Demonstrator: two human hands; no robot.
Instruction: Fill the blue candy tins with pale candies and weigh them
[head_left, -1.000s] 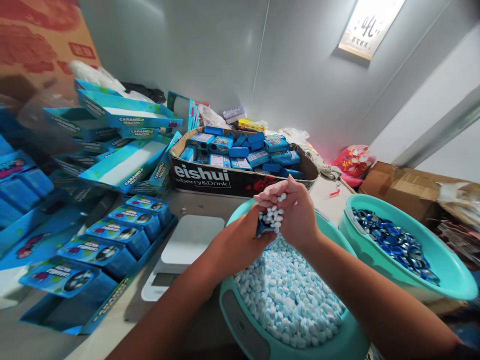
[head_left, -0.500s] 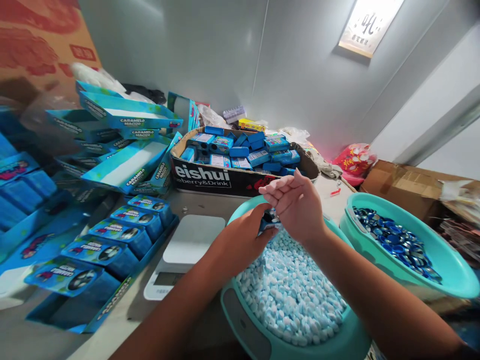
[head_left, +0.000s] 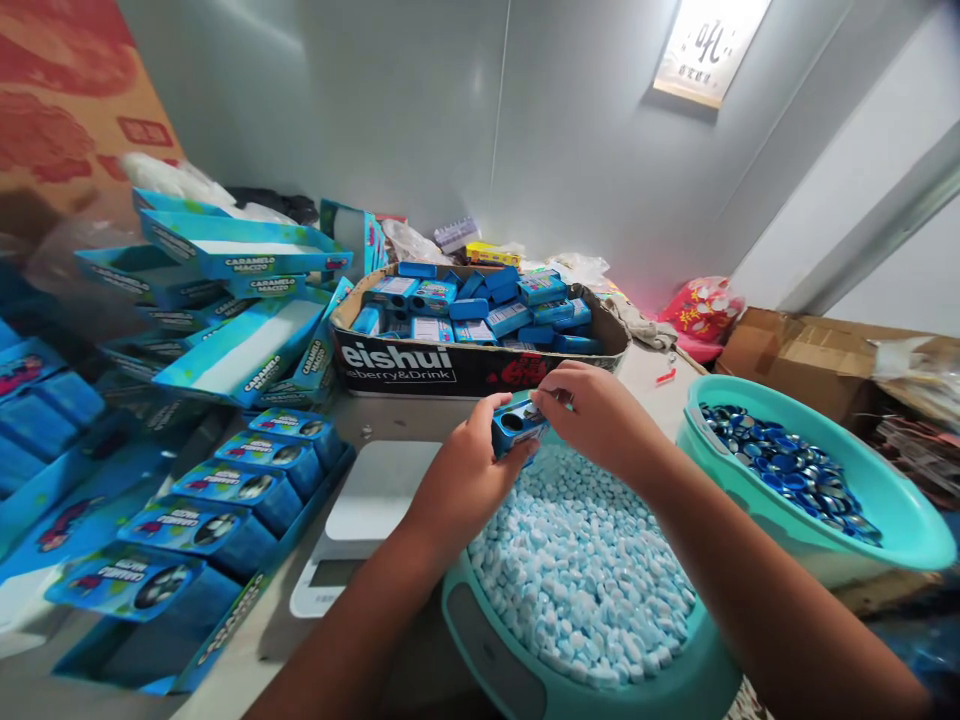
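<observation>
My left hand (head_left: 469, 465) grips a small blue candy box (head_left: 514, 425), tilted, with a dark round opening on its upper face. My right hand (head_left: 585, 405) is closed, its fingertips drawn together at the right end of this box. What those fingertips pinch is too small and covered to make out. Both hands are above the far part of a turquoise basin (head_left: 499, 635), which holds a heap of small pale blue and white candies (head_left: 581, 570).
Left of the basin stands a white scale (head_left: 382, 490). Filled blue boxes sit in a display tray (head_left: 262, 555), near stacked trays (head_left: 247, 250). Behind is a black carton (head_left: 480, 375) of blue boxes. A second turquoise basin (head_left: 892, 500) holds blue and silver round caps (head_left: 787, 460).
My right hand has turned from a cupped, raised pose to a pinch at the box's end. The box is tilted into fuller view in my left hand. The camera view has shifted slightly.
</observation>
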